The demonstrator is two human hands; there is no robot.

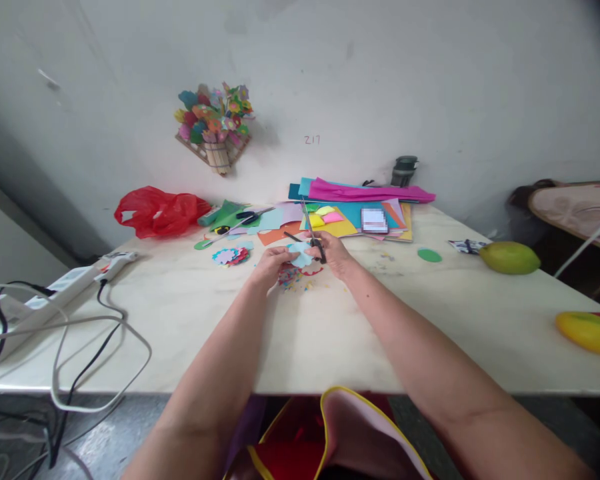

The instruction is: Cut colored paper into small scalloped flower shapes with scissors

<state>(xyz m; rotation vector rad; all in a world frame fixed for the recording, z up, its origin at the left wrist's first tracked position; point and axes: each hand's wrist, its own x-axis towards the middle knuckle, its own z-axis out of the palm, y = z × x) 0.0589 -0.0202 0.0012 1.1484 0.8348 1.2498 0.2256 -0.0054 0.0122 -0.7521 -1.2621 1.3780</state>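
A light blue paper cutout with a scalloped edge (300, 254) is pinched in my left hand (273, 261). My right hand (334, 251) is closed around black-handled scissors (319, 251), whose blades point away toward the wall. The right fingertips also come close to the paper's right edge; whether they touch it I cannot tell. Small coloured paper scraps (296, 283) and a curled red offcut (312, 271) lie beneath the hands. To the left rest flower-shaped cutouts, with a pale blue one (225, 257) over red ones (241, 256).
Coloured paper sheets (350, 220) and a pink roll (370, 192) lie at the back. A red plastic bag (161, 212), power strip (75, 284) and loose cables (107, 319) are on the left. Right: a green paper circle (429, 255), green mango (510, 257) and yellow fruit (587, 331).
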